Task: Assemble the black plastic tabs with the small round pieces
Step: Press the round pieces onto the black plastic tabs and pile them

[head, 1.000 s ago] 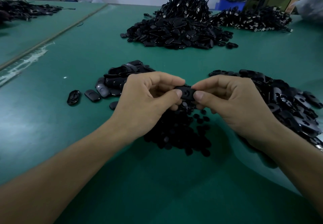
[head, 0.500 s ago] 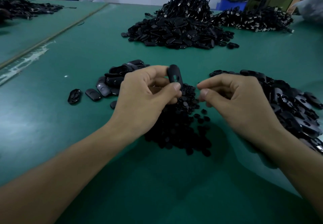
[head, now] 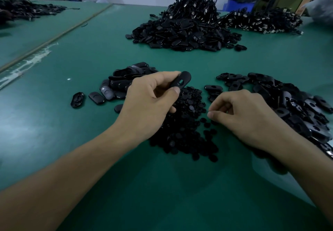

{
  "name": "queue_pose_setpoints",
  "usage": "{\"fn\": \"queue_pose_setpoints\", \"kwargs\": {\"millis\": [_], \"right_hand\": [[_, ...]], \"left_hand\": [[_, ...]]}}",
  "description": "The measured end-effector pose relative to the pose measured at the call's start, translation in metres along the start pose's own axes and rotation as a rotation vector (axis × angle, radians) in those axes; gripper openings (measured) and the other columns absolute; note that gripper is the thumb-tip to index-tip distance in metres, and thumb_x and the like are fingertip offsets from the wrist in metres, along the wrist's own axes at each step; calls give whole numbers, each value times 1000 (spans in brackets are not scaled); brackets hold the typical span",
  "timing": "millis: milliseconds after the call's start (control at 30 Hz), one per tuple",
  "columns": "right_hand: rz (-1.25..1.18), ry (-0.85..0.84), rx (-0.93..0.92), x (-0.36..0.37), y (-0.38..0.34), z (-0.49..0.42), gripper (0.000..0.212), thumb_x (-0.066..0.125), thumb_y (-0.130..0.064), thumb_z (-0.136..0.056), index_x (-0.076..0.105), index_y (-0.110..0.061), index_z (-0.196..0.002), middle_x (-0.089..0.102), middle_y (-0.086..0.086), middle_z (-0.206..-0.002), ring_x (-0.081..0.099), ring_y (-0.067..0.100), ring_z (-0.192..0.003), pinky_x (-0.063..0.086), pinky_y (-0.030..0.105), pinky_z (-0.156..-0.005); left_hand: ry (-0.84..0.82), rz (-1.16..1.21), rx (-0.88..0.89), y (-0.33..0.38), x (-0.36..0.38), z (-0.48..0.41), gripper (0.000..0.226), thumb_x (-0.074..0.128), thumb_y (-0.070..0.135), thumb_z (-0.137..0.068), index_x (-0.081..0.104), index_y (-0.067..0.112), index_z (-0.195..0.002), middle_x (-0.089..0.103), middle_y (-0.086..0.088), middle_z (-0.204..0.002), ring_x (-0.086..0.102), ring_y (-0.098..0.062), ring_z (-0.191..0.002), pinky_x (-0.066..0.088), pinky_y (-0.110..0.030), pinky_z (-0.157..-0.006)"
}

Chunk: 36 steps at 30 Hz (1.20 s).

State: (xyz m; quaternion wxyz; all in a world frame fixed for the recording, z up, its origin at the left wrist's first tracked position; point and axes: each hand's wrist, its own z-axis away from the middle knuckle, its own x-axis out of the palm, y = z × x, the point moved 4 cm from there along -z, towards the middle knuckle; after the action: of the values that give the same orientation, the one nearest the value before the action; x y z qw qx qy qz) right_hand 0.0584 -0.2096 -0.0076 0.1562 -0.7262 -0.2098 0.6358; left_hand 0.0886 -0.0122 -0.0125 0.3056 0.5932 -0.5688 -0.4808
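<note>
My left hand [head: 149, 102] pinches a black oval plastic tab [head: 181, 81] between thumb and forefinger, raised above a heap of small round black pieces [head: 185, 131] on the green table. My right hand [head: 241, 117] hovers low over the right edge of that heap, fingers curled with thumb and forefinger close together; I cannot see whether a round piece sits between them. A pile of loose black tabs [head: 288, 102] lies to the right, partly under my right wrist. A smaller cluster of tabs [head: 119, 84] lies behind my left hand.
A large mound of black tabs topped with cords [head: 185, 32] stands at the back centre, with another cord pile [head: 261, 21] at back right. More black parts [head: 27, 10] lie at far left. A blue bin [head: 237, 3] stands beyond the table.
My hands have parted. The left kept the tab and tilted it flatter; the right let go, dropped down and moved to the round pieces.
</note>
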Motion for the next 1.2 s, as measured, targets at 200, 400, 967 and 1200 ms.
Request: {"fn": "queue_pose_setpoints", "kwargs": {"millis": [200, 400, 967, 1200], "right_hand": [[55, 19, -49, 3, -3, 1, 15, 56, -26, -100, 68, -22, -92, 62, -18, -83, 55, -4, -80, 41, 8, -66], [-79, 143, -56, -4, -8, 3, 15, 57, -23, -98, 61, -29, -85, 66, -13, -76, 64, 3, -73, 50, 17, -68], [-429, 253, -219, -6, -22, 6, 16, 73, -15, -88, 68, -30, -86, 74, -13, -81, 72, 6, -77, 59, 30, -73], [-588, 219, -210, -5, -24, 7, 13, 78, -14, -84, 76, -26, -85, 75, -9, -77, 68, 5, -69, 52, 16, -65]], "left_hand": [[-9, 106, -42, -3, 4, 2, 27, 64, 2, -95, 74, 22, -110, 75, 3, -82, 72, -13, -75, 61, -29, -73], [-25, 138, -64, -4, 5, 2, 28, 64, -2, -94, 72, 12, -116, 75, -1, -84, 73, -13, -78, 61, -27, -71], [12, 24, 12, -2, 4, 5, 26, 75, 4, -85, 75, 28, -94, 77, 6, -78, 75, -15, -71, 62, -29, -68], [16, -4, 50, 2, 7, 8, 24, 77, 9, -82, 75, 29, -94, 77, 7, -79, 75, -14, -71, 63, -36, -71]]}}
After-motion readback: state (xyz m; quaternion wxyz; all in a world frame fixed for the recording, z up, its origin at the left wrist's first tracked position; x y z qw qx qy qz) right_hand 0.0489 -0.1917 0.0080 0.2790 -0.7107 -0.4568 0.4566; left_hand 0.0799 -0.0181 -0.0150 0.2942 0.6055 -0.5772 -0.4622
